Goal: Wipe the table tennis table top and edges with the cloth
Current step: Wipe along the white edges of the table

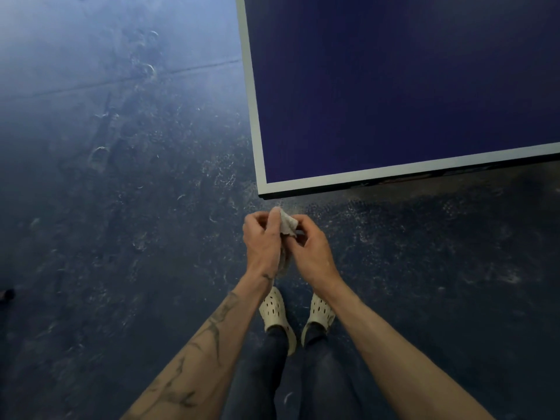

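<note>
A dark blue floor [121, 207], scuffed with pale curved marks and crossed by one thin seam, fills most of the view. Over it at the upper right stands one deep blue worktop [394, 86], of which only a corner shows: the rest is cut off by the top and right edges of the frame. A white line [254, 116] runs along its two visible sides and meets at the near corner; what lies in the shadow under the near edge is too dark to make out. Below, two legs in dark trousers [303, 374] are partly covered by two bare forearms, the left one bearing dark inked marks. Two pale perforated shoes, left [274, 310] and right [319, 310], stand side by side on the floor, each half hidden by a wrist. The left hand [262, 237] and right hand [312, 250] meet just short of the worktop's corner, both with fingers curled around one small whitish cloth [287, 224]. The cloth is bunched between them, clear of the worktop, with most of it hidden by the fingers and a little hanging below the left palm. At the far left edge a small dark thing [6, 294] is cut off and cannot be identified.
</note>
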